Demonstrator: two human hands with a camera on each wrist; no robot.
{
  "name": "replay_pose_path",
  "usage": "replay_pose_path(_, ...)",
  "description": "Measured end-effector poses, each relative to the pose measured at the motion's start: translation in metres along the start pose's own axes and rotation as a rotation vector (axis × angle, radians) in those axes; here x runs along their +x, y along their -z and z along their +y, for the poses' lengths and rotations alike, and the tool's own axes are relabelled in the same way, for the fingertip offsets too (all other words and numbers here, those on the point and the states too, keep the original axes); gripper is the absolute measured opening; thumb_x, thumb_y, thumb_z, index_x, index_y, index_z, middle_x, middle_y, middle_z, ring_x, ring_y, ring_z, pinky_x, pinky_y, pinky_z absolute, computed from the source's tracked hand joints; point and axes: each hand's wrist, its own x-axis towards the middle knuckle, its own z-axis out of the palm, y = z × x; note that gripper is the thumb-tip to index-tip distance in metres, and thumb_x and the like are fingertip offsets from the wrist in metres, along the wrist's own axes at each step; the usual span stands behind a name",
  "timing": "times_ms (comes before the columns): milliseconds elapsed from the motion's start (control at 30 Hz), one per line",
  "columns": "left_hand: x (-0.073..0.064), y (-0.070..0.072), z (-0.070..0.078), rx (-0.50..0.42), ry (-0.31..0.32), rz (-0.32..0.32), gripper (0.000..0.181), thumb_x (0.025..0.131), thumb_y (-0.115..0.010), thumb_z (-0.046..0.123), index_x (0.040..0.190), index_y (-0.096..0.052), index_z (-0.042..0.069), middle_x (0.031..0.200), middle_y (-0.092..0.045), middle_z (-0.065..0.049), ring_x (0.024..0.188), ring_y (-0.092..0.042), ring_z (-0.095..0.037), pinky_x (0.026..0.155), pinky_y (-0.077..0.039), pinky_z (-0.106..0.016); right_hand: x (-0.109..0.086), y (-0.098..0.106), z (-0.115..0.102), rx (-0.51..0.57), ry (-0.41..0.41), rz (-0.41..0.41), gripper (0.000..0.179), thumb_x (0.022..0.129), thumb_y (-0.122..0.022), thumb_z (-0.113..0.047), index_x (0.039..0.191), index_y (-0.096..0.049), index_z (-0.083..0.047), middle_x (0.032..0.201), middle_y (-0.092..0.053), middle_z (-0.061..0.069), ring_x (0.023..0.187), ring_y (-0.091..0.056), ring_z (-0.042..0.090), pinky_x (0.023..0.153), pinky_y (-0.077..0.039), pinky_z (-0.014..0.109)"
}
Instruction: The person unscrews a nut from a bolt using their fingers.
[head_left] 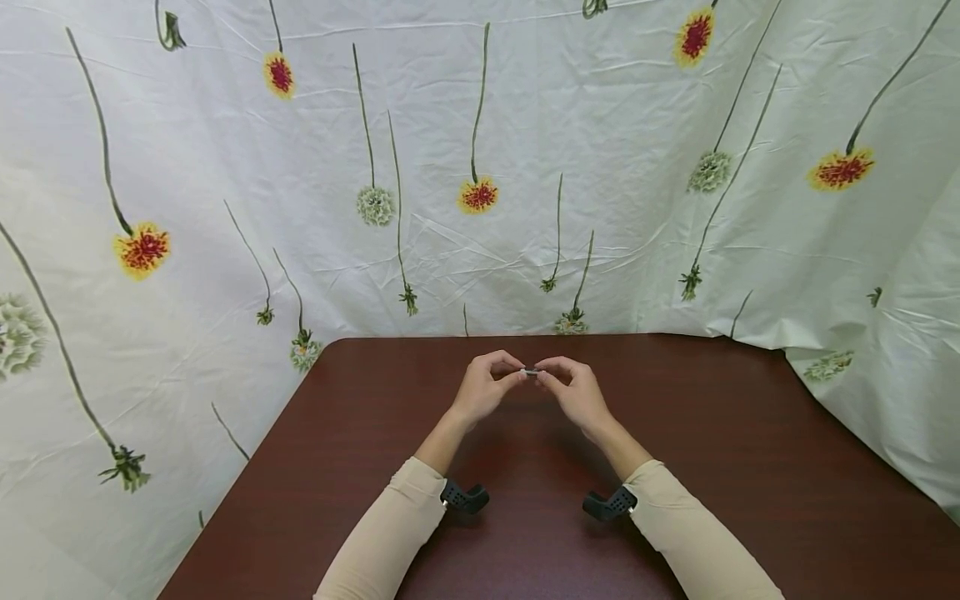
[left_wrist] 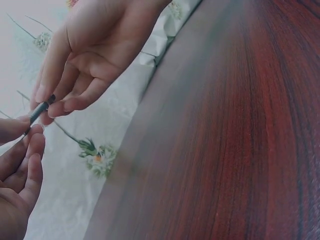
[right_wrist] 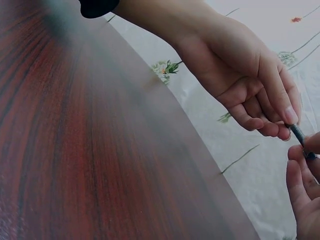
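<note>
Pinching a small bolt [head_left: 531, 372] from either end, left hand [head_left: 478, 392] and right hand [head_left: 583, 400] meet above a reddish-brown table [head_left: 750, 433].
In the head view, each thumb and bent fingers close on the bolt, ahead of black wristbands [head_left: 465, 498] and beige sleeves [head_left: 697, 533], a floral curtain [head_left: 525, 100] behind; in the left wrist view, the bolt slants between the fingertips, its darker end at the right hand, which is partly curled; in the right wrist view, threads show between the left thumb and the right fingertips, the right hand cut by the frame's edge.
</note>
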Motion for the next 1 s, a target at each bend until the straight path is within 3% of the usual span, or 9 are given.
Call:
replay_pose_path(200, 0.0010, -0.0001, -0.0012, 0.000, -0.003, 0.008, 0.008, 0.095, -0.076, 0.005, 0.102, -0.075, 0.004, 0.094, -0.076, -0.009, 0.089, -0.072, -0.026, 0.074, -0.053, -0.034, 0.0014, -0.0003, -0.0002, 0.086, -0.039, 0.000, 0.031, 0.102, -0.066, -0.003, 0.132, -0.063, 0.006, 0.122, -0.067, 0.025, 0.106, -0.067, 0.048, 0.090, -0.054, 0.056)
replay_pose_path(400, 0.0013, -0.0006, -0.0018, -0.012, -0.008, 0.010, 0.009, 0.094, -0.077, 0.005, 0.102, -0.075, 0.003, 0.093, -0.076, -0.010, 0.088, -0.072, -0.026, 0.074, -0.053, -0.035, 0.0014, -0.0001, 0.0005, 0.077, -0.023, 0.005, 0.019, 0.102, -0.064, 0.000, 0.118, -0.068, 0.011, 0.110, -0.069, 0.027, 0.101, -0.069, 0.044, 0.089, -0.056, 0.049)
replay_pose_path(533, 0.0006, -0.0005, -0.0020, -0.007, -0.001, 0.005, 0.008, 0.094, -0.076, 0.004, 0.102, -0.075, 0.004, 0.093, -0.076, -0.012, 0.087, -0.071, -0.022, 0.075, -0.053, -0.034, 0.0006, 0.0000, -0.0008, 0.061, -0.011, -0.001, 0.023, 0.099, -0.067, 0.003, 0.121, -0.067, 0.007, 0.117, -0.067, 0.029, 0.106, -0.068, 0.044, 0.089, -0.057, 0.044)
replay_pose_path(733, -0.0001, -0.0001, -0.0016, -0.010, 0.003, -0.004, 0.010, 0.095, -0.075, 0.005, 0.104, -0.074, 0.002, 0.095, -0.076, -0.009, 0.089, -0.072, -0.025, 0.074, -0.053, -0.034, -0.0003, -0.0002, -0.0024, 0.070, -0.045, 0.001, 0.023, 0.103, -0.065, -0.004, 0.123, -0.067, 0.007, 0.114, -0.068, 0.027, 0.107, -0.065, 0.052, 0.092, -0.053, 0.055)
replay_pose_path(867, -0.0003, -0.0005, -0.0021, -0.017, 0.002, -0.006, 0.010, 0.095, -0.076, 0.006, 0.104, -0.074, 0.001, 0.094, -0.077, -0.010, 0.089, -0.072, -0.027, 0.075, -0.053, -0.035, -0.0001, 0.0000, -0.0016, 0.002, -0.024, 0.008, 0.018, 0.098, -0.069, 0.000, 0.115, -0.071, 0.006, 0.111, -0.071, 0.023, 0.103, -0.069, 0.041, 0.087, -0.057, 0.049)
replay_pose_path(1000, 0.0001, -0.0009, -0.0032, -0.028, 0.003, -0.003, 0.011, 0.095, -0.076, 0.006, 0.104, -0.075, 0.001, 0.097, -0.076, -0.017, 0.090, -0.072, -0.028, 0.075, -0.053, -0.034, 0.0001, -0.0002, -0.0026, -0.002, -0.020, 0.018, 0.025, 0.097, -0.072, -0.001, 0.121, -0.069, 0.002, 0.119, -0.070, 0.020, 0.105, -0.069, 0.036, 0.086, -0.057, 0.045)
